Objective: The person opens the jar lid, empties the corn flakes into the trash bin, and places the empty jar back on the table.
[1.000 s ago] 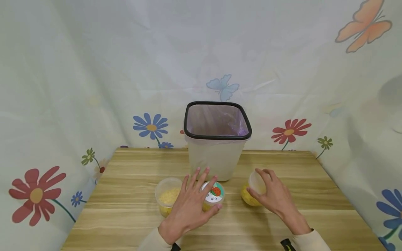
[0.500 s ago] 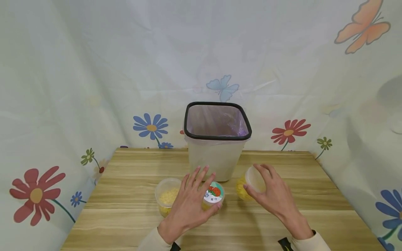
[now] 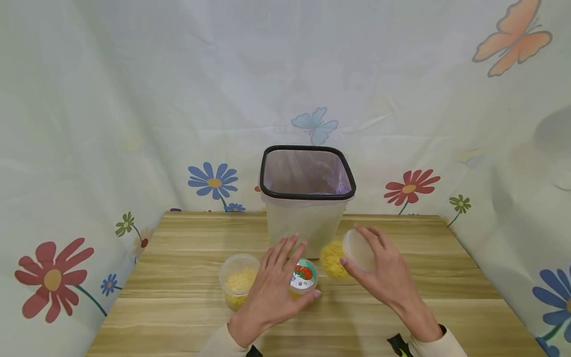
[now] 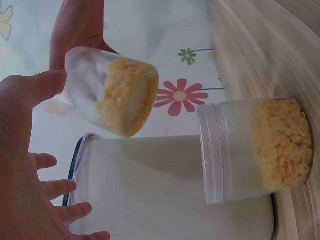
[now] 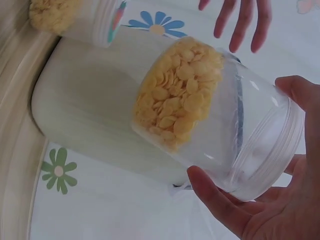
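Note:
My right hand (image 3: 392,282) holds a clear plastic jar (image 5: 200,115) of yellow flakes by its rim end, thumb and fingers curled round it. The jar is tilted above the table, its bottom pointing left toward the bin. My left hand (image 3: 274,292) is spread with straight fingers over a second jar (image 3: 304,274), which stands upright and has a green and white label with red fruit on top. In the left wrist view, flakes (image 4: 282,145) fill the lower part of that standing jar. Left of it, partly behind my left wrist, stands a third jar (image 3: 236,282) with pale yellow contents.
A white bin (image 3: 308,218) with a black rim and a thin plastic liner stands behind the jars. All of it sits on a wood-grain table (image 3: 196,258). A curtain (image 3: 178,99) printed with flowers and butterflies surrounds the table's back and sides.
The right hand has lifted the held jar and moved it left and away from me, tipping it further. The left hand has hardly moved over the labelled jar.

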Tool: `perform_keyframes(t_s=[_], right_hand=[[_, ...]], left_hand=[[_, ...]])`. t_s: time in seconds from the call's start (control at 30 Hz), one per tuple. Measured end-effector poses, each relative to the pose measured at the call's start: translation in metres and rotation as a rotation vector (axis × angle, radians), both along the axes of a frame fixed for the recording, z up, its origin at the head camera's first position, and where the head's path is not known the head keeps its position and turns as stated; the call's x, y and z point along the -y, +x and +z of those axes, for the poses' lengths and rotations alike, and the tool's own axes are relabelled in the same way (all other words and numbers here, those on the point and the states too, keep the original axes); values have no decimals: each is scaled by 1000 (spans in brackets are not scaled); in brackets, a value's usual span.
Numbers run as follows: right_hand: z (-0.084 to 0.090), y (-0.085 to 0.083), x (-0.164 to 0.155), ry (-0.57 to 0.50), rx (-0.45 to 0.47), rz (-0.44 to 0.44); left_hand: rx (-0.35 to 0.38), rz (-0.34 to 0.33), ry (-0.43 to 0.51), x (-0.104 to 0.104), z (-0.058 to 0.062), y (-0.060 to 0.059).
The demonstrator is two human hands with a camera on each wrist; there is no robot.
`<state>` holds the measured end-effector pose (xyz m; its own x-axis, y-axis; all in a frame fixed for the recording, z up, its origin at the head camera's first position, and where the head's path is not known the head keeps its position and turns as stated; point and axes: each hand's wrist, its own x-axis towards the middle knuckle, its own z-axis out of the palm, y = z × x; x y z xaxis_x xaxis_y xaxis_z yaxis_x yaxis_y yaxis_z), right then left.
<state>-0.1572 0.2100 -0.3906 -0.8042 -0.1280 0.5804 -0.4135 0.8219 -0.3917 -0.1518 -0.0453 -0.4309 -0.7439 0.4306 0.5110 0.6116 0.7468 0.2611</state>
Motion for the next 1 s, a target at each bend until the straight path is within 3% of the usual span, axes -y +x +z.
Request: perform_keyframes(t_s=[0.47,1.0], right_hand=[[12,4,18,-110,27,53],[4,6,53,-143,-29,198]], left_hand=[[-34,6,47,-9,8,0],[-71,7,133,-13,13,1]])
